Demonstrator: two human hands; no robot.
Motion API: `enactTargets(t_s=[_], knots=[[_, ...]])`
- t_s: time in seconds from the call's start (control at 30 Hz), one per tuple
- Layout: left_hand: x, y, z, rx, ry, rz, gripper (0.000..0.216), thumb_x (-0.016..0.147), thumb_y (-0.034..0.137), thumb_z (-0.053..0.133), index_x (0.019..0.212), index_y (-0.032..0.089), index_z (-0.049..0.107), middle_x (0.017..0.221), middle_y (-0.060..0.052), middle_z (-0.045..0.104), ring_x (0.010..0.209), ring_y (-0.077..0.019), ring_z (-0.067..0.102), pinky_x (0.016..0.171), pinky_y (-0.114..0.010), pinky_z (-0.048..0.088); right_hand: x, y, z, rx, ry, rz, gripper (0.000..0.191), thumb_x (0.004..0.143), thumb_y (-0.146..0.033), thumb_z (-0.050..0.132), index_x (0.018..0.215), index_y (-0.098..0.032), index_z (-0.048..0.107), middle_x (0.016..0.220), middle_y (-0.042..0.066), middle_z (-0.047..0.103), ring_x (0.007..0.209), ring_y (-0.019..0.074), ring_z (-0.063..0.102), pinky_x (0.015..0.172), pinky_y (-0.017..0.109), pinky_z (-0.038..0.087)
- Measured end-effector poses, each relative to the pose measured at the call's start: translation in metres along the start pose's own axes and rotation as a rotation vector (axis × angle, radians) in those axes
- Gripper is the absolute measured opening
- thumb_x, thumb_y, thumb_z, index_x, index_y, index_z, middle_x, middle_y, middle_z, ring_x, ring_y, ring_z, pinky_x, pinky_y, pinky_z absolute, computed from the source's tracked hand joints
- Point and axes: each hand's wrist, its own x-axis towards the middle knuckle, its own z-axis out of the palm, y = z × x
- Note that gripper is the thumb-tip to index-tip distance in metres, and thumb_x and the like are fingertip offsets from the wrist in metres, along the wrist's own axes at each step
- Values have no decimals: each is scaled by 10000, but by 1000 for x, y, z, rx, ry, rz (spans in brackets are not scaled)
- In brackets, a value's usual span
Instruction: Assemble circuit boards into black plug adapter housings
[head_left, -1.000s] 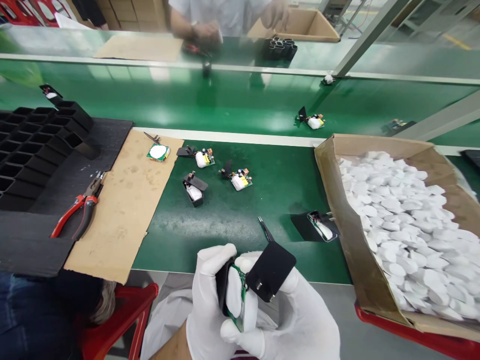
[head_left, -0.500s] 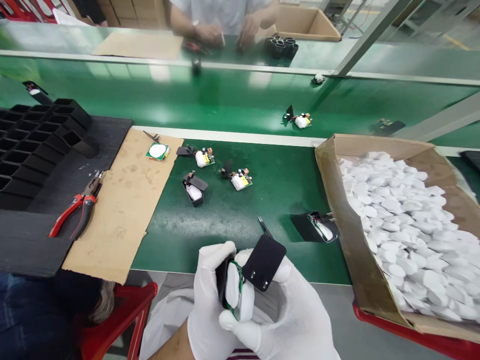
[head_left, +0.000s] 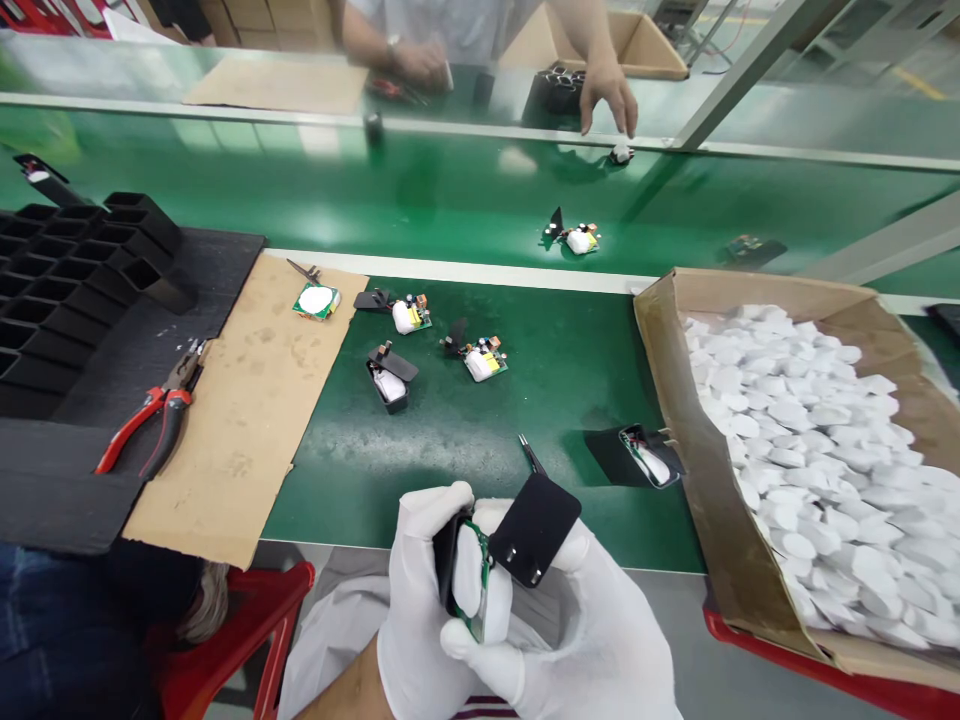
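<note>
Left hand [head_left: 424, 600] cups black casing [head_left: 445, 560], right hand [head_left: 600, 630] grips padded circuit board [head_left: 470, 572] at its mouth, six o'clock — black cover [head_left: 536, 525] angled toward one o'clock, likely keeping opening clear. Tweezers [head_left: 533, 456] twelve o'clock from hands, probably for reach.

Bright overall, with pale glare patches on the green belt [head_left: 300, 195]

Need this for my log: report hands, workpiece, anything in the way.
Left hand around black case. Right hand on circuit board at case mouth, black cover at its fingers. Nothing visibly blocking; tweezers beyond cover.
</note>
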Motion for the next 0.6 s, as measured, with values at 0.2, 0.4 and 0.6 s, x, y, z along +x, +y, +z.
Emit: enactTargets(t_s=[0.2, 0.4, 0.6], knots=[[-4, -6, -3, 64, -43, 2, 387, 1070, 361, 562, 1454, 331, 521, 1226, -62, 597, 1047, -227, 668, 883, -388, 601, 9, -18, 4, -48, -23, -98, 282, 655, -148, 799, 868, -289, 679, 707, -36, 747, 721, 219, 765, 638, 294, 658], [1, -2, 0, 28, 8, 23, 323, 1094, 389, 536, 1413, 346, 552, 1197, -45, 611, 1008, -207, 680, 855, -360, 611, 4, -11, 0, 69, -58, 15, 431, 691, -230, 862, 1098, -282, 728, 984, 35, 824, 876, 263, 803, 695, 338, 696], [-6, -10, 3, -18, 27, -48, 396, 998, 353, 650, 1392, 348, 613, 1191, -77, 689, 1003, -282, 728, 853, -474, 650, 3, -2, -3, 87, -38, 69, 575, 675, -233, 888, 1221, -287, 720, 1111, 63, 815, 939, 292, 816, 768, 389, 720]])
